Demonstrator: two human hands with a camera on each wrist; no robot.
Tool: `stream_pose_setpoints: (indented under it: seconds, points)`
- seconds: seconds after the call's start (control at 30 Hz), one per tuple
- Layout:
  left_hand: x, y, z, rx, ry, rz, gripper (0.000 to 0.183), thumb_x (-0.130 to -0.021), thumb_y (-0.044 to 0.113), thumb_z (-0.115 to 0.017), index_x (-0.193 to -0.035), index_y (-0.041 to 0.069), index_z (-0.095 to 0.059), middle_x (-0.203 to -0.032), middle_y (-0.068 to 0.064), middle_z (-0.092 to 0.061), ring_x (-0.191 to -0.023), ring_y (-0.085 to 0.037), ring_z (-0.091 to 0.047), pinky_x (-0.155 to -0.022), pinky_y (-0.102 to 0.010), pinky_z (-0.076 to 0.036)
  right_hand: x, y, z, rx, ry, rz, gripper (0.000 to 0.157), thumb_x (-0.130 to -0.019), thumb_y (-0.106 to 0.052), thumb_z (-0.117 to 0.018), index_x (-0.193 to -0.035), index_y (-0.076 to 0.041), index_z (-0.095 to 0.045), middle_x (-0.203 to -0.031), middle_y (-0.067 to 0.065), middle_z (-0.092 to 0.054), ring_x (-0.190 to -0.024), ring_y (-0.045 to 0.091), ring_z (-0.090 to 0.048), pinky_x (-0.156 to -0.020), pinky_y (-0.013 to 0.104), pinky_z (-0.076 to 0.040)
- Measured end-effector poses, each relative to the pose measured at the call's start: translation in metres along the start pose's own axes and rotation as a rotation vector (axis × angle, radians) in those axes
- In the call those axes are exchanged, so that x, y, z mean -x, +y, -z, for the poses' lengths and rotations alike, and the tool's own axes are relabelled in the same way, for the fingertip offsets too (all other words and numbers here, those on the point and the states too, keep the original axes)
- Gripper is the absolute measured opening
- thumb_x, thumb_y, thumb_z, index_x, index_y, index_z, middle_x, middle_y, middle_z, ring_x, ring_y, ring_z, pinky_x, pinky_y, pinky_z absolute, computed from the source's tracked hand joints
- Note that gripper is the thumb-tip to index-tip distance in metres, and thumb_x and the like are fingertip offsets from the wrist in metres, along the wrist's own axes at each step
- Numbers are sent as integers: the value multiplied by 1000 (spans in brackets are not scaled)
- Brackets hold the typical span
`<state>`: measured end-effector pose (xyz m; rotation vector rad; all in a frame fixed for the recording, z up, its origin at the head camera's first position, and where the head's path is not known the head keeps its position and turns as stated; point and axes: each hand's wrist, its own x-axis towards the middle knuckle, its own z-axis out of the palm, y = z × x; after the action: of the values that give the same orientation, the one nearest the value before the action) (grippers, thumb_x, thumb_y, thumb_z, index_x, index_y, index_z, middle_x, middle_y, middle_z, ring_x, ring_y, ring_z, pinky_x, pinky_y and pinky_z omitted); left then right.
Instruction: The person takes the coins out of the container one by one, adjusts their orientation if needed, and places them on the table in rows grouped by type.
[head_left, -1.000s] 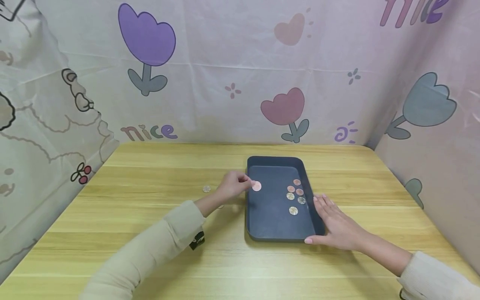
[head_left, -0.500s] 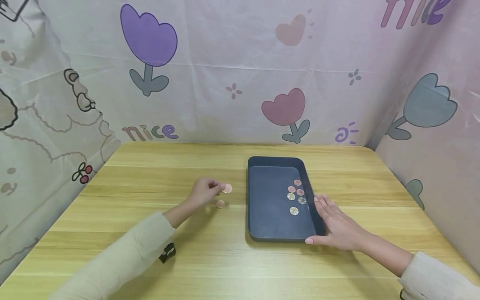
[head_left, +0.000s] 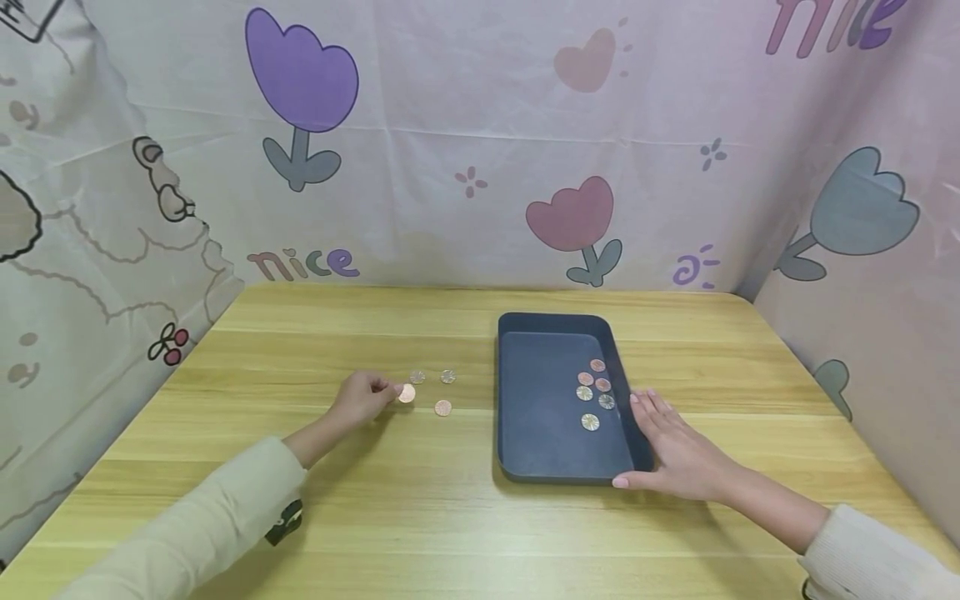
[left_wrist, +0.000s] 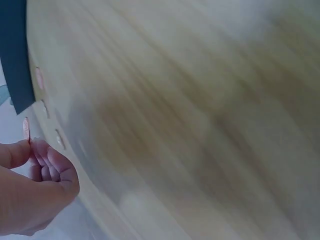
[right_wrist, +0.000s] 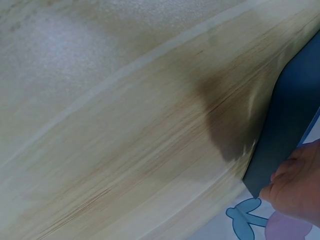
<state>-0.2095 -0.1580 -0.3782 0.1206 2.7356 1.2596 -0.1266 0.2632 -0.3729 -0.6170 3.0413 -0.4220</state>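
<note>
My left hand pinches a copper-coloured coin between thumb and fingertips, left of the tray; the left wrist view shows this coin on edge above the thumb. Close by on the table lie two silvery coins, one just behind the held coin and another to its right. A copper-coloured coin lies nearer the front. My right hand rests against the right side of the dark tray, fingers extended along its wall and thumb at the front corner.
Inside the tray, toward its right side, are several coins, copper-coloured ones and paler ones. The wooden table meets a patterned cloth at the back and sides. A black object shows under the left sleeve.
Holding the copper-coloured coin, my left hand has moved left from over the tray's left edge to above the table, uncovering the coins there. My right hand has stayed at the tray.
</note>
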Motion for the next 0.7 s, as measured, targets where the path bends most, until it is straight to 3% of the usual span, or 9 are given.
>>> stream_pose_setpoints:
  seconds: [0.23,0.4,0.57,0.7]
  points:
    - [-2,-6,-1,-30,-36,48,23,-91,10,-56,-78,-8,-61,-64,-5,-56,-50,-7,-40,-47,-16,-36,0,0,1,-2,-5,-2,111,-70,-64,-66,-142,9,-23,-148,29,-22,-138,45,-16,-111,53,-20]
    - [-6,-4,-6,-68,-47,66,32,-91,12,-57,-60,2,-55,-53,3,-43,-46,-5,-33,-45,-15,-30,0,0,1,-3,-6,-2,111,-70,-64,-66,-142,9,-23,-149,29,-21,-138,45,-16,-112,51,-18]
    - [-7,0,-12,-105,-19,51,48,-89,13,-59,-47,14,-37,-44,7,-31,-44,-4,-27,-44,-15,-23,0,0,0,-3,-5,-1,111,-70,-64,-66,-142,9,-22,-149,29,-21,-138,45,-16,-114,48,-15]
    - [-6,0,-15,-133,-3,12,49,-88,11,-61,-45,15,-36,-42,8,-30,-43,-4,-26,-43,-15,-22,0,0,1,-5,-6,-1,111,-70,-64,-66,-142,9,-22,-149,29,-21,-138,45,-15,-114,47,-15]
